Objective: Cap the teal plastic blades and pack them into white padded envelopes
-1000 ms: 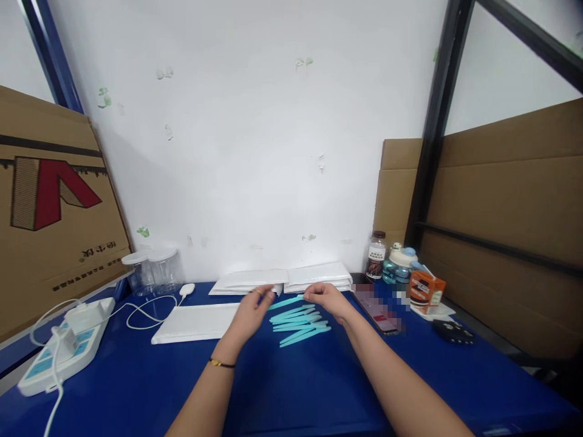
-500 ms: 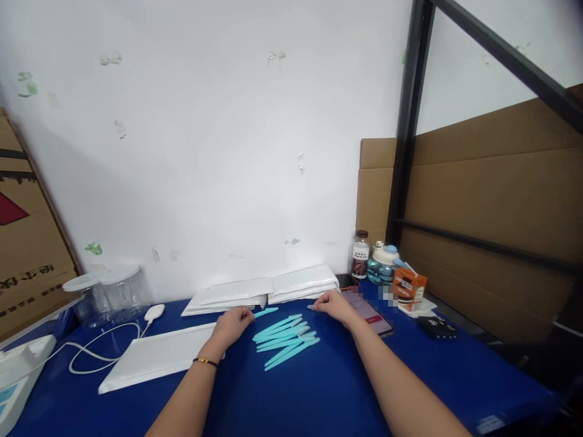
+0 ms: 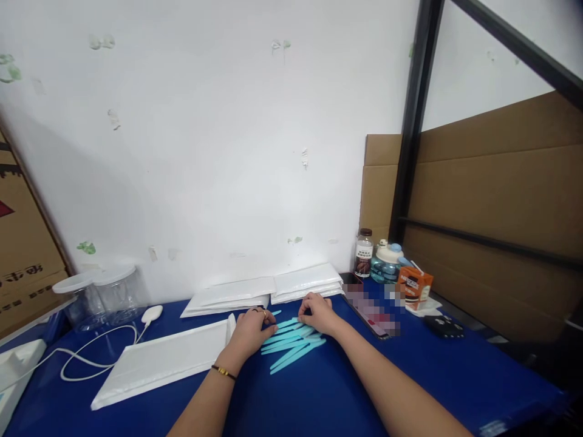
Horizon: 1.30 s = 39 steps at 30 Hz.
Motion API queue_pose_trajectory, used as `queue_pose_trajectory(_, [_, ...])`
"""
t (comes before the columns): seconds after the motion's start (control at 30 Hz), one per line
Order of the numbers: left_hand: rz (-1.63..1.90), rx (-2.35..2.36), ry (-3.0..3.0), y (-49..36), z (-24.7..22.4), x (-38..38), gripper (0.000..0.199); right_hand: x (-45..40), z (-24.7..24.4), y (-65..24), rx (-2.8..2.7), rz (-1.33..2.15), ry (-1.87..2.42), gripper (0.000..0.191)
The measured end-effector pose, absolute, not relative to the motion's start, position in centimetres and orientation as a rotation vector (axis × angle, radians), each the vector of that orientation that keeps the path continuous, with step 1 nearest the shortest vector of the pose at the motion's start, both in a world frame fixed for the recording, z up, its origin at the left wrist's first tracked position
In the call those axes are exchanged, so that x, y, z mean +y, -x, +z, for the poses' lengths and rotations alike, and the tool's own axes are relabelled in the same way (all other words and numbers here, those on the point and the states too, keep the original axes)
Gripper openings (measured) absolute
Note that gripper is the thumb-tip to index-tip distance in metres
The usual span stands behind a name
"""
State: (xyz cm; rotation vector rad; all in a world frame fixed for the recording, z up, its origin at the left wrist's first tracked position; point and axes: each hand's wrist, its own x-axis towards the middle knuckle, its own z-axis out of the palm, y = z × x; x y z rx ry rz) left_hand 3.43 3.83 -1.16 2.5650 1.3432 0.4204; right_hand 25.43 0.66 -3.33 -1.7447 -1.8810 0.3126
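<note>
Several slim teal eyebrow razors point(image 3: 291, 353) with paler, see-through ends lie in a loose fan on the blue table. My left hand point(image 3: 251, 332), wearing a dark bracelet, is at the left ends of the upper ones, its thumb and curled fingers closed at a razor's handle. At the opposite, upper right end my right hand point(image 3: 317, 312) pinches a razor's tip between thumb and fingers. The tip of a separate teal razor point(image 3: 277, 312) shows just beyond my left fingers; the rest of it is hidden.
White padded envelopes point(image 3: 228, 294) lie stacked along the wall, and another white envelope point(image 3: 168, 358) is left of my hand. On the right are a phone point(image 3: 364, 309), bottle point(image 3: 363, 255), teal jug point(image 3: 386, 267), orange box point(image 3: 414, 286) and black item point(image 3: 444, 326). Clear jars point(image 3: 118, 294) stand left.
My left hand has left the upper razor and come down right to the fan. My right hand has moved left from beside the fan onto its upper end. The view has shifted slightly.
</note>
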Motion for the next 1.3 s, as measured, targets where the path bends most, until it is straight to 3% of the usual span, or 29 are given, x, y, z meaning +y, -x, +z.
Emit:
queue_pose_trajectory(0.3, [0.397,1.388,-2.594,-3.6,-0.8,4.0,0.015,0.3,-2.6,-26.3,-2.038,0.291,1.617,0.011])
queue_pose_trajectory(0.57, [0.435,1.639,-2.507,-0.8,-0.3,5.3,0.015,0.0,-2.1,-29.4,-1.857,0.216,1.823,0.013])
queue_pose_trajectory(0.7, [0.502,1.431,-2.578,-1.3,-0.6,5.1,0.024,-0.6,-1.8,-27.9,-1.930,0.216,1.720,0.011])
queue_pose_trajectory(0.83, [0.379,1.199,-2.679,-2.6,-0.8,4.3,0.017,-1.1,-1.7,-26.1,-2.084,0.256,1.593,0.010])
queue_pose_trajectory(0.93, [0.337,1.171,-2.737,-3.2,-1.0,4.1,0.011,-1.3,-1.9,-25.4,-2.137,0.253,1.571,0.015])
queue_pose_trajectory(1.3, [0.467,1.315,-2.863,-2.6,-0.4,4.2,0.022,-0.5,-2.0,-26.9,-2.055,0.110,1.654,0.012])
